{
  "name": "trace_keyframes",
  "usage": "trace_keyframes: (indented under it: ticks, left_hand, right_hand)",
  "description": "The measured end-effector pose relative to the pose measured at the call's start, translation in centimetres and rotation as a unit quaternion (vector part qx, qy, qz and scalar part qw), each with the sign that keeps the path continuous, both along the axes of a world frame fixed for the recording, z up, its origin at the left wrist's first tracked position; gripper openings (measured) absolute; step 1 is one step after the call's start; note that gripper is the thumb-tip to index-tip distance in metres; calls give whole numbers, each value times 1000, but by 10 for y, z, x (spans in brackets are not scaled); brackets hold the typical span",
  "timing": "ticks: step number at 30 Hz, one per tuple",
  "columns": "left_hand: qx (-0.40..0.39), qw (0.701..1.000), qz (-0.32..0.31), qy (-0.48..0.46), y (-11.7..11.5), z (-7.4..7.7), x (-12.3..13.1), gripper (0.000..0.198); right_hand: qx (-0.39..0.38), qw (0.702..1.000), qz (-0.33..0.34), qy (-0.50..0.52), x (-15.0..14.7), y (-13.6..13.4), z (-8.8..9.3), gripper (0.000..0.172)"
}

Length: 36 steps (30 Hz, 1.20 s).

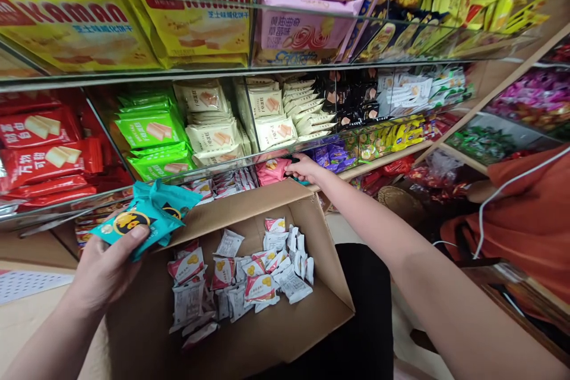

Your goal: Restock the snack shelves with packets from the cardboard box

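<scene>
My left hand [113, 261] grips several teal snack packets [149, 214] at the left, thumb across the front one. Stretched forward, my right hand [305, 168] reaches the low shelf compartment beside pink packets [272, 171]; its fingers are bent, and whether they hold anything is too small to tell. Below both hands an open cardboard box [329, 285] rests by my dark-clothed leg. Inside it lie several small white and pink packets [260, 290].
Glass-fronted shelves hold yellow wafer bags [75, 24], red packets [47, 154], green packets [154, 130] and purple packets [333, 154]. At the right are a person's orange clothing [525, 214], a white cable [503, 187] and a wooden frame.
</scene>
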<state>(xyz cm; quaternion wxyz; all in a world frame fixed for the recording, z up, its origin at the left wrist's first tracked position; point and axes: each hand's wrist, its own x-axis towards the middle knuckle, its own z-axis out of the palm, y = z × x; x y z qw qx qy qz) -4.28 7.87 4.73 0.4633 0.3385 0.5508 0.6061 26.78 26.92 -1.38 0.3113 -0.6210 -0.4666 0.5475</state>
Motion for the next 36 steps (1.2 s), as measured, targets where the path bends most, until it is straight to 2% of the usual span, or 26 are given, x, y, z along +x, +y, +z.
trace_keyframes:
  ticks: [4,14,21,25,31,36]
  left_hand:
    - [1,1000,-7,7,0,-1,-1,42]
    - [17,1000,-16,-9,0,-4,-2,44]
    - [21,999,-25,-11,0,-1,-2,39]
    - [26,999,-33,-4,1,-5,-5,39]
    - [10,1000,-6,20,0,-5,-3,50]
    - [-3,1000,-16,22,-2,-1,-3,51]
  right_hand:
    - [16,1000,5,21,-3,5,-6,9]
    - [25,997,-26,62,0,15,-16,12]
    - [60,986,-97,122,-20,29,-20,12]
    - [73,983,-92,144,-28,37,-24,20]
    - [73,988,-58,122,-30,37,-29,14]
    - [98,990,-69,69,-9,19,-24,7]
